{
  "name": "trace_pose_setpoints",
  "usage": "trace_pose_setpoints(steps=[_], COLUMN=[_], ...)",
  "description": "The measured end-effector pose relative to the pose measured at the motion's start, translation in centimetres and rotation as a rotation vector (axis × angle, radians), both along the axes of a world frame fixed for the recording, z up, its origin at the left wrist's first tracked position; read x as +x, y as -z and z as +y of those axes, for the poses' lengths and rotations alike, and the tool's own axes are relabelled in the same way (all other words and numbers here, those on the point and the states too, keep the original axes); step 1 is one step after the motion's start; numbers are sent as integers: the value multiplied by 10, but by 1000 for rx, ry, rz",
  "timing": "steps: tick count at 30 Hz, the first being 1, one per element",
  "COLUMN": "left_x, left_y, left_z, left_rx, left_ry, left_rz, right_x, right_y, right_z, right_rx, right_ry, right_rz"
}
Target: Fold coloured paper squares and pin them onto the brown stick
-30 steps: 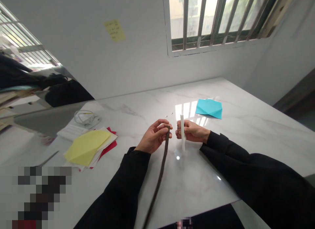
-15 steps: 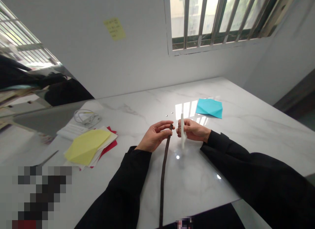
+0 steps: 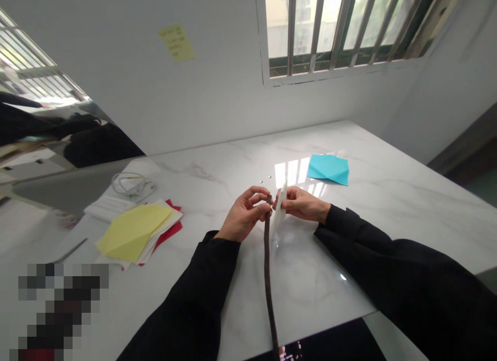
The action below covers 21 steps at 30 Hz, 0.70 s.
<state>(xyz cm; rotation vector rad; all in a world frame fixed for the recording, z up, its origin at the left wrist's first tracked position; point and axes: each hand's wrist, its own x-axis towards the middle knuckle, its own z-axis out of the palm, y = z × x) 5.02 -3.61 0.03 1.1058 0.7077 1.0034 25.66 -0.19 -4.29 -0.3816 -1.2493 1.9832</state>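
My left hand (image 3: 245, 213) pinches the top end of a long dark brown strap (image 3: 267, 268), which hangs down past the table's front edge. Close beside it on the right, my right hand (image 3: 305, 204) grips a thin white piece (image 3: 281, 203), seen nearly edge-on and tilted, its lower part blurred. The white piece is very near the strap's end; whether they touch is hard to tell. Two tiny shiny bits (image 3: 261, 181) lie on the marble table (image 3: 217, 169) beyond my hands.
A folded blue paper (image 3: 328, 169) lies at the right rear. On the left are a yellow sheet (image 3: 134, 231) over white and red ones, a coiled white cable (image 3: 135, 186) and a thin dark tool (image 3: 70, 251). A dark device shows at the front edge.
The white piece has turned and tilted, its lower end swinging left toward the strap. My right hand has shifted slightly left, and the strap's hanging part has swung right.
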Motion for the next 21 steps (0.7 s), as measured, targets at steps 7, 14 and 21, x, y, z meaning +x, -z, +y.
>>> trace_pose_setpoints(steps=[7, 14, 21], left_x=[3, 4, 6], left_y=[-2, -5, -7], left_z=[-4, -7, -8], left_rx=[6, 26, 24], left_ry=[9, -6, -6], left_rz=[-37, 14, 5], right_x=[2, 3, 4], right_y=[-7, -12, -16], right_z=[1, -2, -4], right_rx=[100, 173, 209], right_ry=[132, 193, 176], right_rz=[19, -27, -59])
